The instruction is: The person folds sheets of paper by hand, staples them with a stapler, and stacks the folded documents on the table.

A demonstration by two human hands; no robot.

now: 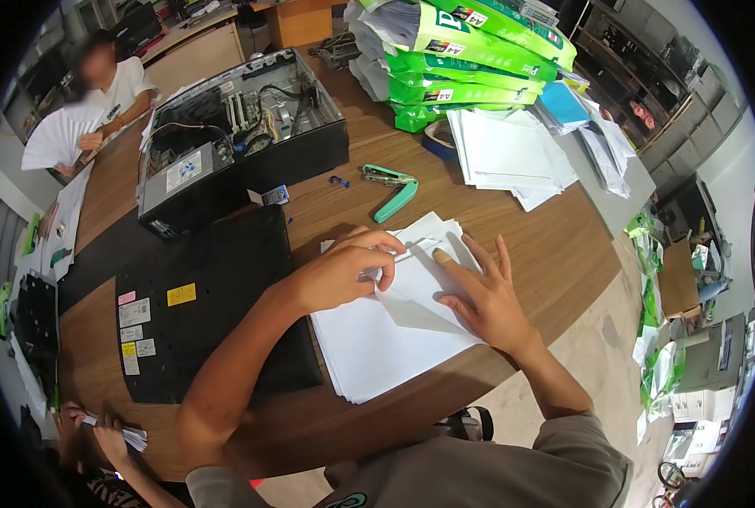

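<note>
Here's the paper stack, on the desk in front of the person, top sheet lifting in a curl. The left hand is on it, its grip curled at the raised sheet; whether it's closed on it, I can't tell. The right hand lies over the paper, its grip spread apart. Out from the stack now: green stapler at twelve o'clock, black panel with stickers at nine. At eleven, the open computer case, and inside it a labelled drive, cables and boards. One o'clock, loose sheets, with green A4 packs piled beyond.
</note>
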